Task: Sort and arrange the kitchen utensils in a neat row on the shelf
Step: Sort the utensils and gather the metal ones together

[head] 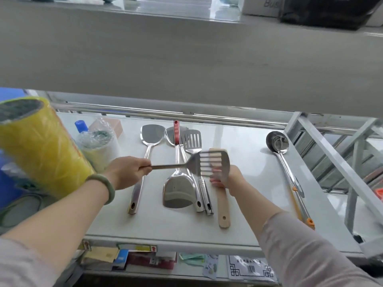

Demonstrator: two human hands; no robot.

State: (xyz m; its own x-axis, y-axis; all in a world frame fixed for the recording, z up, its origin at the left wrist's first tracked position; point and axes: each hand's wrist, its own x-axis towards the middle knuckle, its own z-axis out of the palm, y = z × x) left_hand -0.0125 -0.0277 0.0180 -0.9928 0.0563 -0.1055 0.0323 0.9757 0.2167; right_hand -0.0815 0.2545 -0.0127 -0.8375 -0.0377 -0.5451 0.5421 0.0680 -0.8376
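A slotted steel spatula [209,165] is held above the white shelf [248,204], its handle lying nearly level and its slotted blade pointing toward 3 o'clock. The handle end is enclosed by the left hand [129,171], whose fingers [145,163] are clamped together around it. A pale green bangle [104,187] is worn on that wrist.

Partly hidden behind the raised blade, the right hand [224,179] is seen with its fingers [215,184] wrapped on the wooden spatula [222,200], which lies on the shelf with its handle toward 6 o'clock and its head toward 12 o'clock.

At 9 o'clock from the wooden spatula, a row of steel utensils is laid on the shelf. A second slotted turner [195,154] lies just beside it, blade toward 12 o'clock. Next comes a plain turner [172,135], and across it a red-handled turner [178,191] is laid the other way, its wide blade toward 6 o'clock. Furthest toward 9 o'clock a long solid turner [145,154] is placed, blade toward 12 o'clock.

Well apart, toward 3 o'clock, a steel ladle [278,143] with an orange-tipped handle is laid, bowl toward 12 o'clock.

At the 9 o'clock end of the shelf, a large yellow roll of film [39,148], a smaller wrapped roll [97,146] and a blue-capped bottle [80,125] are seen.
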